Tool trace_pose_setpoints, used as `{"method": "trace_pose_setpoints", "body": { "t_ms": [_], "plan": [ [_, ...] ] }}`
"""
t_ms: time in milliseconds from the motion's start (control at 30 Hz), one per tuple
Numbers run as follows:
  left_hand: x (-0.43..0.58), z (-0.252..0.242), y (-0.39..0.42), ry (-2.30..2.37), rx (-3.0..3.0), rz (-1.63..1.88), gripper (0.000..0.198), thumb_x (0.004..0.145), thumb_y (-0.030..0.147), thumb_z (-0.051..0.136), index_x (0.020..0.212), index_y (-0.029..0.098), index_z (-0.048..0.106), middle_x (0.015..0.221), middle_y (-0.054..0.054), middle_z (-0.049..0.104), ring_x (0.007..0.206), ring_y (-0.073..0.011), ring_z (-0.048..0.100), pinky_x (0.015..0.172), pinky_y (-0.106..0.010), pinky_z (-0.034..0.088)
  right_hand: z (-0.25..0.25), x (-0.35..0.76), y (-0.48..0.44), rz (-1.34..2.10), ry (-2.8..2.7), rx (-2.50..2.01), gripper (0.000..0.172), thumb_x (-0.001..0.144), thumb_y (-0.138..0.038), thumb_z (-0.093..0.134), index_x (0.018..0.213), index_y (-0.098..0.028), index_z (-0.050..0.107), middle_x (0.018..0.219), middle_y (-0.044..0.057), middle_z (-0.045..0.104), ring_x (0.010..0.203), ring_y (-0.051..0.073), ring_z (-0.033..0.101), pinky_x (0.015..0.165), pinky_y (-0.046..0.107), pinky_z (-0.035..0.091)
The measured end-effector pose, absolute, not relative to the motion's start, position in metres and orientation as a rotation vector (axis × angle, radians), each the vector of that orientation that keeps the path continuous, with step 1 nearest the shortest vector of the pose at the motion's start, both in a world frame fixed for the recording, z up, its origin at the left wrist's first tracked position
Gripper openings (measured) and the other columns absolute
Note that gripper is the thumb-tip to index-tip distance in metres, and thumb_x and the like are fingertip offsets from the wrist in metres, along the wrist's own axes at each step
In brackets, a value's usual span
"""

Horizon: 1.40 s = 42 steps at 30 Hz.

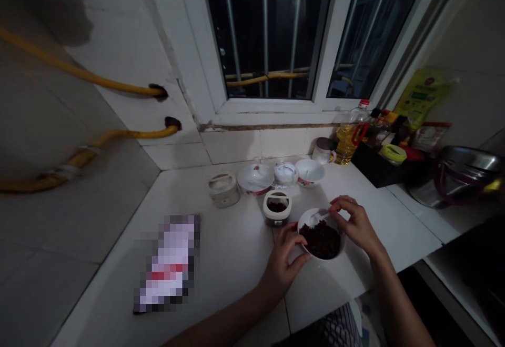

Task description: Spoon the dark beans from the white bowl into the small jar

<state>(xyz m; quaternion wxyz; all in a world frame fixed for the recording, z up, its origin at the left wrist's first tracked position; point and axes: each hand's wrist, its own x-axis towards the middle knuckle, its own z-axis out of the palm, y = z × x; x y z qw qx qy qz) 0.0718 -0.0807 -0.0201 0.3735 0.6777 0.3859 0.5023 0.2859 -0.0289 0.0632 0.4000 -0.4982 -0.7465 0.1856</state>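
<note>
A white bowl [303, 220] with dark brown, crumbly food [321, 239] in it stands on the white tiled counter. My left hand [286, 252] grips the bowl's left side, thumb and fingers against the rim. At the bowl's upper right, my right hand [353, 221] pinches the handle of a small whitish spoon [315, 218], whose head rests inside the bowl at the edge of the food. Just behind my left hand sits a lidded jar [277, 220] with dark contents.
Along the back stand a clear container [223, 189], a patterned bowl [255, 177], a jar of white powder [286, 173], another bowl [311, 170] and a mug [324, 151]. An oil bottle [347, 139] and a black condiment box [373, 165] are right; a metal pot [422, 189] is farther right. A blurred-out item [169, 260] lies left.
</note>
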Motion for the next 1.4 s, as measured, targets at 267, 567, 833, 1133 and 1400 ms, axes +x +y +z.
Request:
{"method": "trace_pose_setpoints", "body": {
  "t_ms": [267,567,833,1133,1400],
  "plan": [
    [0.072,-0.020,-0.080,0.999,1.753,1.286,0.011,0.084,0.028,0.065,0.092,0.022,0.063,0.123,-0.012,0.053,0.123,-0.0281,0.050,0.102,-0.043,0.043,0.052,0.269,-0.015,0.989,-1.584,-1.198,0.009,0.067,-0.027,0.068,0.065,-0.019,0.070,0.077,0.003,0.068,0.076,0.020,0.061,0.074,0.032,0.046],
    [0.074,-0.021,-0.080,0.987,1.739,1.309,0.010,0.084,0.027,0.064,0.092,0.022,0.063,0.122,-0.011,0.053,0.121,-0.0273,0.050,0.101,-0.043,0.042,0.048,0.278,-0.013,1.066,-1.271,-1.224,0.005,0.056,-0.023,0.069,0.059,-0.019,0.070,0.063,0.001,0.066,0.058,0.015,0.052,0.059,0.027,0.039],
    [0.072,-0.016,-0.081,0.981,1.734,1.286,0.009,0.084,0.027,0.065,0.091,0.022,0.064,0.122,-0.011,0.054,0.122,-0.0278,0.050,0.102,-0.045,0.043,0.049,0.275,-0.017,1.035,-1.278,-1.185,0.004,0.056,-0.024,0.070,0.056,-0.020,0.068,0.062,0.002,0.065,0.062,0.016,0.054,0.060,0.028,0.041],
    [0.074,-0.020,-0.081,0.994,1.721,1.310,0.009,0.083,0.025,0.065,0.091,0.022,0.063,0.120,-0.011,0.054,0.123,-0.0277,0.049,0.101,-0.043,0.043,0.049,0.272,-0.021,1.067,-1.211,-1.218,0.003,0.056,-0.023,0.068,0.056,-0.020,0.069,0.057,0.001,0.063,0.053,0.014,0.049,0.053,0.026,0.037],
    [0.073,-0.020,-0.080,0.987,1.744,1.290,0.010,0.082,0.024,0.065,0.092,0.022,0.064,0.122,-0.011,0.053,0.122,-0.0279,0.050,0.101,-0.043,0.043,0.047,0.271,-0.014,1.048,-1.064,-1.206,0.005,0.057,-0.024,0.071,0.057,-0.020,0.068,0.058,0.001,0.064,0.057,0.015,0.053,0.062,0.029,0.042]
  ]
}}
